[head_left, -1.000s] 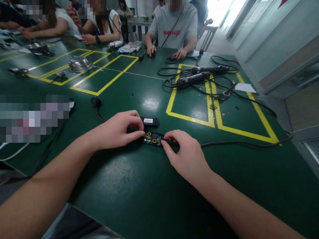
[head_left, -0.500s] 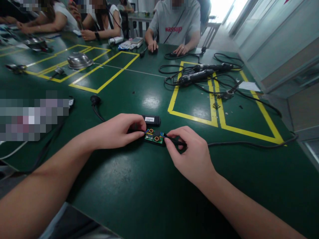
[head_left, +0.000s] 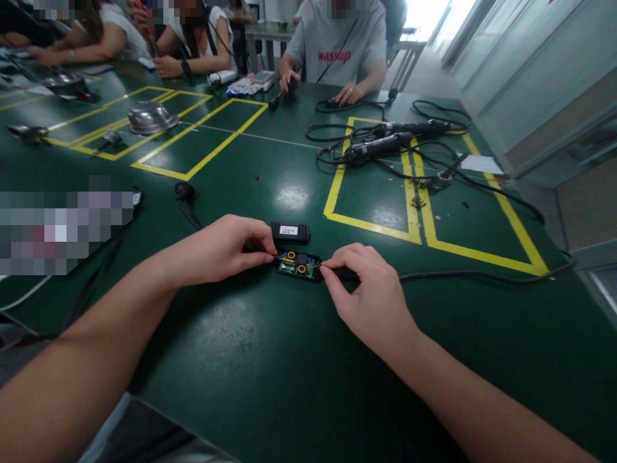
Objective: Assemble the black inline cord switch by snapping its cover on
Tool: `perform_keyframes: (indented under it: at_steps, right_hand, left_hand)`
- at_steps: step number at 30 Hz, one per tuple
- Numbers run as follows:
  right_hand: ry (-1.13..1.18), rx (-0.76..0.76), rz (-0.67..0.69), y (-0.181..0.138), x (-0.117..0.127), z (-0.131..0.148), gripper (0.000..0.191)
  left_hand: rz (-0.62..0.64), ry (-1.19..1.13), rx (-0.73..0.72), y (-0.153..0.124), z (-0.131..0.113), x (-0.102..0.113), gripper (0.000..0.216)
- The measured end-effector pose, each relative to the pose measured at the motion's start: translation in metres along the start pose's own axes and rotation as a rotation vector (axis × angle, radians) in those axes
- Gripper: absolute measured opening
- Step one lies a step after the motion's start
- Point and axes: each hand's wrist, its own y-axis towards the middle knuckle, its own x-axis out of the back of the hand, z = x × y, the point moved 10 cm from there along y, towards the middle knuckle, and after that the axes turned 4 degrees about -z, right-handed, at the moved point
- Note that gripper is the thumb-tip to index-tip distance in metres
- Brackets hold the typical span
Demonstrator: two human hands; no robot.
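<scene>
An opened black adapter case with a green circuit board [head_left: 297, 264] lies on the green table [head_left: 270, 360] between my hands. My left hand [head_left: 226, 249] pinches the case's left end, fingers closed on it. My right hand [head_left: 369, 292] pinches the right end, where a black cable [head_left: 482, 274] leaves the case and runs off to the right. Just behind the board lies the black case lid [head_left: 290, 232] with a white label, touched by neither hand.
A black plug and cord [head_left: 184, 191] lie left of the lid. Yellow tape marks boxes on the table. Two black power tools with tangled cords [head_left: 380, 146] lie at the back right. A metal dish [head_left: 150, 118] sits at the back left. Other people sit along the far edge.
The circuit board was raised and tilted half a second ago; it now sits flat in its black case. Both hands stay pinched at its ends.
</scene>
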Motion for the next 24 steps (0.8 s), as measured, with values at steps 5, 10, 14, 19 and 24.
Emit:
perform_keyframes:
  at_steps: [5, 10, 14, 19, 24]
  right_hand:
    - [-0.04, -0.019, -0.018, -0.0006, 0.0008, -0.0013, 0.017]
    - [-0.032, -0.034, -0.011, -0.0007, -0.0008, -0.0029, 0.019]
    - [-0.02, -0.014, -0.004, -0.001, -0.0021, -0.0029, 0.017]
    - [-0.045, -0.009, 0.016, -0.0013, -0.0036, -0.0018, 0.015]
    - [-0.07, 0.007, 0.007, -0.0024, -0.0025, 0.001, 0.017]
  left_hand:
    - [-0.001, 0.015, -0.007, 0.0005, -0.0002, 0.0005, 0.017]
    - [0.0, 0.004, 0.008, 0.0012, 0.0041, -0.0008, 0.018]
    - [0.017, -0.011, -0.005, 0.0018, 0.0064, -0.0047, 0.02]
    - [0.001, 0.014, -0.017, 0.0025, 0.0058, -0.0029, 0.018]
    - [-0.002, 0.032, -0.034, 0.0022, 0.0013, -0.0009, 0.017]
